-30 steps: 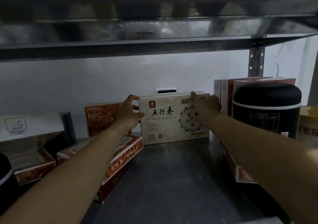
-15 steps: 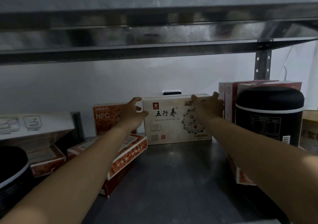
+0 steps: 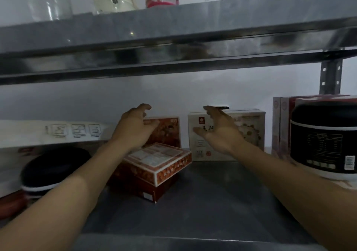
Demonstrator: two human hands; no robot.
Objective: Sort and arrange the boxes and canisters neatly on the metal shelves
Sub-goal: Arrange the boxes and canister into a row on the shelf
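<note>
Storage area or stockroom. Indicators: bolted galvanised metal shelving (image 3: 173, 24) with a perforated upright post (image 3: 330, 78) at right, set against a plain white wall (image 3: 173, 94). Retail-packaged goods fill the lower shelf: red printed cartons (image 3: 154, 165) at centre, a black cylindrical canister (image 3: 324, 144) at right.

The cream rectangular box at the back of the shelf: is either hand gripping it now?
No: both hands, left and right, hover open before the cream rectangular box.

Right hand (image 3: 218, 133) hides the cream box (image 3: 249, 133) print; labels blurred
</note>
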